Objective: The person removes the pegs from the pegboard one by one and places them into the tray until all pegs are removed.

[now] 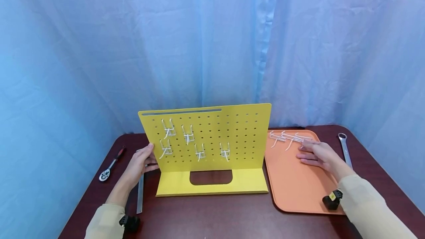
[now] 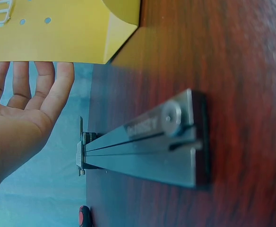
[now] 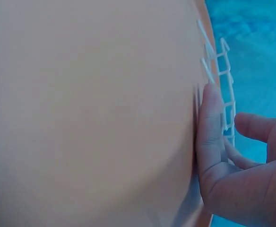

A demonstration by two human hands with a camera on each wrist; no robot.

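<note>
A yellow pegboard (image 1: 239,139) stands upright on its base, with several white wire hooks (image 1: 200,153) hung on its left and middle parts. My left hand (image 1: 141,163) is at the board's left edge, thumb at the front and fingers behind; the left wrist view shows the fingers (image 2: 46,82) reaching behind the edge. On the orange tray (image 1: 299,183) lie more white hooks (image 1: 293,137) at the back. My right hand (image 1: 320,156) is over the tray beside them, thumb and fingers apart around the nearest hook (image 3: 228,101); whether it touches the hook I cannot tell.
A ratchet (image 1: 109,169) with a red-and-black handle lies at the far left. A metal caliper (image 1: 140,194) is on the dark table (image 1: 212,217) left of the board's base. Right of the tray lies a wrench (image 1: 345,150). A blue curtain (image 1: 199,40) hangs behind.
</note>
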